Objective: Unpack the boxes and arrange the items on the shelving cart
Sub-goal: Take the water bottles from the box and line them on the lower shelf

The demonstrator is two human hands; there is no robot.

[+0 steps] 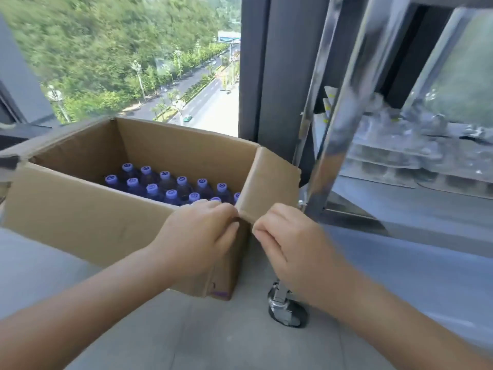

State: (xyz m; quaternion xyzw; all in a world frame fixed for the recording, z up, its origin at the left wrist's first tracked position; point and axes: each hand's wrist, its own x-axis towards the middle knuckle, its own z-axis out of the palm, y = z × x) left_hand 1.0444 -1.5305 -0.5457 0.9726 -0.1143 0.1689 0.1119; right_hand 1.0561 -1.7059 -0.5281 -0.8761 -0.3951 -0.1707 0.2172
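Observation:
An open brown cardboard box [80, 217] stands on the floor by the window. Inside stand several bottles with purple caps [165, 186] in rows. My left hand [200, 236] grips the box's near right corner, fingers curled over the top edge. My right hand [288, 247] pinches the lower edge of the box's right flap [269, 182], which stands up. The steel shelving cart [344, 134] stands just right of the box; clear plastic trays [400, 158] lie stacked on its shelf.
A cart caster wheel [288, 308] sits on the grey tiled floor [213, 337] just right of the box's near corner. A floor-to-ceiling window [120, 62] is behind the box, and a dark window post [266, 76] rises between box and cart.

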